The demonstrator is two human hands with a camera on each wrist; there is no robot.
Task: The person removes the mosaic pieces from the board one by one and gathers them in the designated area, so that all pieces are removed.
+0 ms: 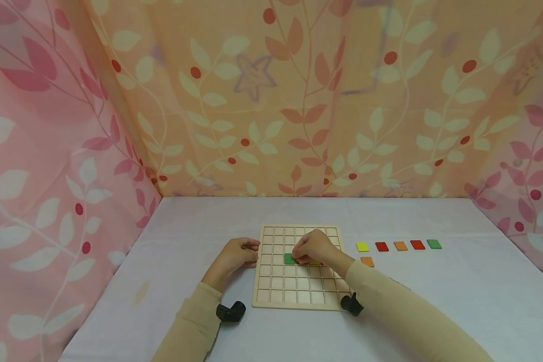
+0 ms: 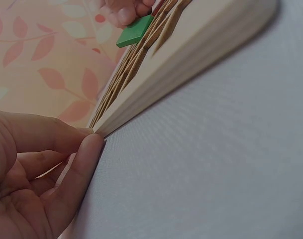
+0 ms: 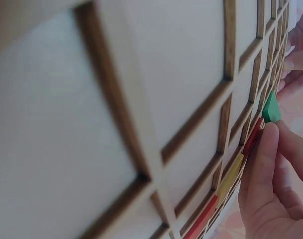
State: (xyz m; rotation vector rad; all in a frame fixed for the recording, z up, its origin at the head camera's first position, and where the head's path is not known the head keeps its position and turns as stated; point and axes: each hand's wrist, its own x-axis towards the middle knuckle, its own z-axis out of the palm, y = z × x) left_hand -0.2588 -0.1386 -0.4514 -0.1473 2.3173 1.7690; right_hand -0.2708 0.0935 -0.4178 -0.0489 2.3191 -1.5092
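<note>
Setting: orange leaf-print cloth behind, pink cloth at the left side, a desk under a pale cover. Pale wooden grid board, one, flat on the desk, ridged into square cells. Green tile, one, square, so without a long axis; located over the board, left of its middle. Right hand: grip closed, thumb and fingers pinching the green tile by its right-hand side. Governing relation: the tile lies directly to the left of the right grip, at the left end of a row made up of a red tile, a yellow tile and a further red tile, all in cells. In both wrist views the green piece appears tilted and proud of the ridges; whether any edge sits inside a cell cannot be told. As judged, its next shift hinges on squaring those edges to the cell beneath. Left hand: grip closed on the board's left edge, thumb and forefinger together there; farther from the tile than the right, which touches it. Loose stock, well apart to the right of the board: yellow piece, red piece, orange piece, second red piece, green piece at the end, in line; lower orange piece, beside the right forearm.
</note>
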